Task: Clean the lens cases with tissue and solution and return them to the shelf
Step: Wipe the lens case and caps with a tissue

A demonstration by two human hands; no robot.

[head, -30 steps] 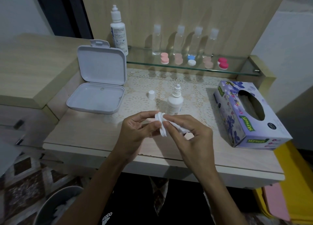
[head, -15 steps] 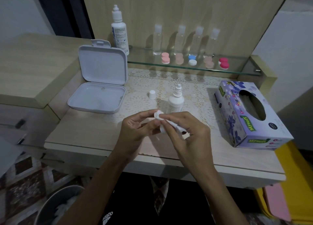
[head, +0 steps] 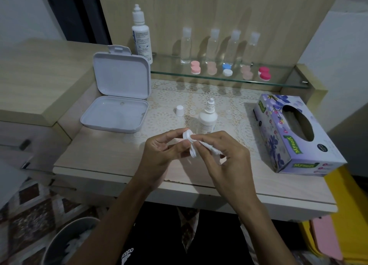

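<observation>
My left hand point(head: 161, 151) holds a white lens case point(head: 190, 143) on edge above the table's front half. My right hand point(head: 225, 155) pinches a wad of white tissue point(head: 209, 148) and presses it against the case's upper cup. Just behind the hands stands a small white solution bottle point(head: 207, 119) with its cap off; the cap point(head: 179, 110) sits on the lace mat to its left. Several coloured lens cases lie in a row on the glass shelf point(head: 278, 81), among them a pink one point(head: 195, 67), a blue-and-white one point(head: 227, 69) and a red one point(head: 264, 73).
An open white plastic box point(head: 117, 105) sits at the table's left. A purple tissue box point(head: 294, 135) lies at the right. A tall white bottle point(head: 141, 35) and several clear bottles point(head: 186, 47) stand on the shelf. A bin point(head: 69, 242) with used tissue is on the floor at lower left.
My right hand has shifted the tissue slightly over the case's upper cup. The case stays in my left hand at about the same spot.
</observation>
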